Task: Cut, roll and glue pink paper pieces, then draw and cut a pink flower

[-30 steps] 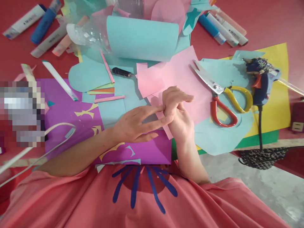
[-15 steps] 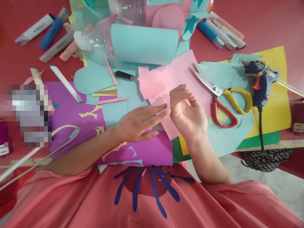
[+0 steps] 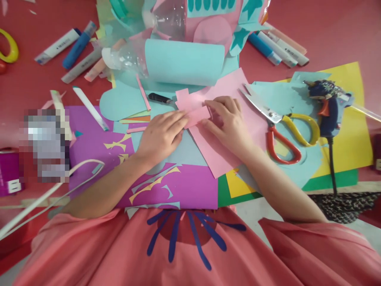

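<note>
Both hands have dropped from mid-air onto the worktop [image 3: 327,31]: the left hand [image 3: 160,135] and right hand [image 3: 230,123] now pinch a small pink paper strip [image 3: 196,116] from either end, flat over the pink sheet [image 3: 226,155]. Light, limp and easily creased, it seems best held by its edges.
</note>
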Demonstrator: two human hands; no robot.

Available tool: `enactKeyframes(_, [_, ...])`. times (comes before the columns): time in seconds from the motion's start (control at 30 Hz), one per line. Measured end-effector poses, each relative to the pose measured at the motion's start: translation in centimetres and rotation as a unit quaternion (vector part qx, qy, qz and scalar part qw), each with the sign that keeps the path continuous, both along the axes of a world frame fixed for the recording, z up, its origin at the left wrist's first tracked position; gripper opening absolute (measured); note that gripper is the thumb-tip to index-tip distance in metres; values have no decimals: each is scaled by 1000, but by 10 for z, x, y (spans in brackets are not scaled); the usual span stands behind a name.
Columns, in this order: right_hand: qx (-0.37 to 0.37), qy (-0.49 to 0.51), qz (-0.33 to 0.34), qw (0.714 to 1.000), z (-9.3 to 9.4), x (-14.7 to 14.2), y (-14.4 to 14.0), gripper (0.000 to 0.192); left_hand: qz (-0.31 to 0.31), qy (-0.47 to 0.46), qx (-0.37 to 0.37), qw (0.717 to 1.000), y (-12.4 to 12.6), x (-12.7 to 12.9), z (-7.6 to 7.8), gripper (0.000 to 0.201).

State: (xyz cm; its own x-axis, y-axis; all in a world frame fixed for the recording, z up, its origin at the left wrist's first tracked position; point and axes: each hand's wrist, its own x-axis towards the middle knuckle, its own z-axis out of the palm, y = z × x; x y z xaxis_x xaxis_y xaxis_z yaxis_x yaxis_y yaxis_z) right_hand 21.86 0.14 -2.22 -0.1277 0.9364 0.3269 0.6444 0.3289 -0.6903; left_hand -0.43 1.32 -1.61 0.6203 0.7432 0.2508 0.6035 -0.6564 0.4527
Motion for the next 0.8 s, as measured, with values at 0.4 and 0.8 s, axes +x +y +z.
enactKeyframes(0.4, [-45,185,-12,982,14,11,-2,8,-16,20,46,999,-8,3,3,46])
enactKeyframes(0.8, [-150,176,97,968,27,3,-13,10,-59,25,195,979,-16,8,15,25])
